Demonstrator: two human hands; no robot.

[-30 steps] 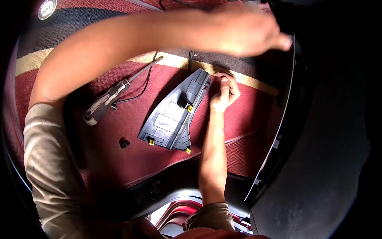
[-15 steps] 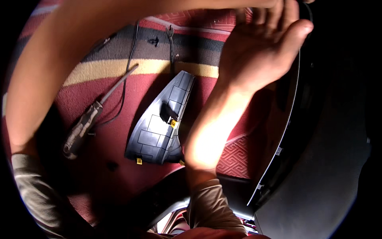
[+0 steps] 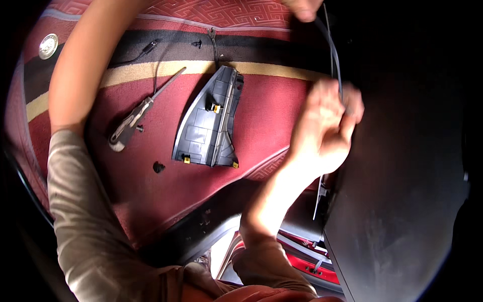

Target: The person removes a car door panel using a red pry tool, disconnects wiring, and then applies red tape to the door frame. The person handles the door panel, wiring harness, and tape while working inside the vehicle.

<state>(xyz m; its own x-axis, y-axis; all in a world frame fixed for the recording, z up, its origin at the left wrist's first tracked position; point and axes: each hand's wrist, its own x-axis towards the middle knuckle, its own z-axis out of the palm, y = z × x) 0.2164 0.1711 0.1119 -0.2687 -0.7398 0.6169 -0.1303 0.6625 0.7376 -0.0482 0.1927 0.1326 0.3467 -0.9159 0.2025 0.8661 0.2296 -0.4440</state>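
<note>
A long, thin dark strip (image 3: 334, 50), bent in a slight curve, runs along the edge of the large dark panel (image 3: 402, 191) on the right. My right hand (image 3: 324, 126) has its fingers curled round the strip's lower part. Farther up, my left hand (image 3: 304, 7) pinches the strip's upper end; most of that hand is cut off by the top of the picture. To the left of my right hand, a grey plastic trim piece (image 3: 198, 136) with yellow clips lies on the red carpet, apart from both hands.
Left of the trim piece lies a screwdriver (image 3: 131, 123). Beyond it are a cable with a plug (image 3: 149, 47), a small black clip (image 3: 196, 44) and a forked metal tool (image 3: 212, 38). A round silvery disc (image 3: 48, 46) is at the far left. A dark sill (image 3: 211, 214) crosses nearer me.
My right hand has come down and nearer, from spread fingers to curled round the strip. My left hand now shows at the strip's upper end. The whole view has shifted.
</note>
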